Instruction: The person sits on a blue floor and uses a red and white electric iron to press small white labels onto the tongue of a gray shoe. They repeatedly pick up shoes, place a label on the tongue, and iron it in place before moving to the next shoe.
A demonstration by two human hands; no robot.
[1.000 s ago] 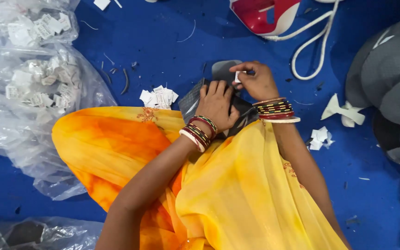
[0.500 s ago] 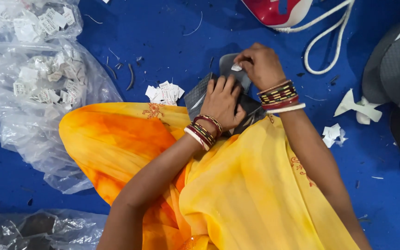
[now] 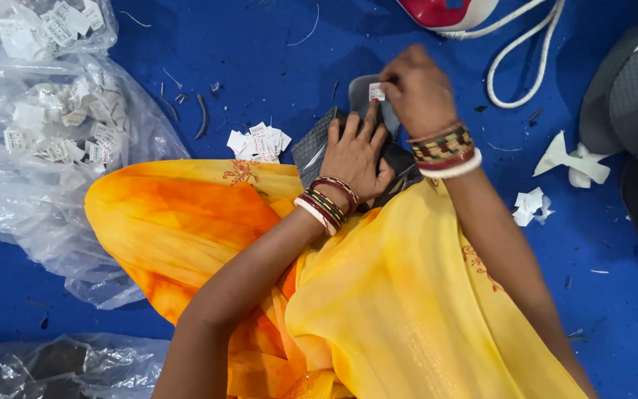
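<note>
Left hand (image 3: pixel 358 151) flat on dark fabric (image 3: pixel 313 144), right hand (image 3: pixel 416 90) apparently pinching tag (image 3: pixel 376 92)

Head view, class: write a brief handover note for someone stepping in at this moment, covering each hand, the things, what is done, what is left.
Left hand: flat on the dark grey fabric piece, pinning it on the lap.
Right hand: fingers pinch a small white tag at the piece's upper edge.
Loose tags lie on the blue floor beside it; more in the clear plastic bags.
Done: tag positioned.
Left: whether it is fixed cannot be told.
</note>
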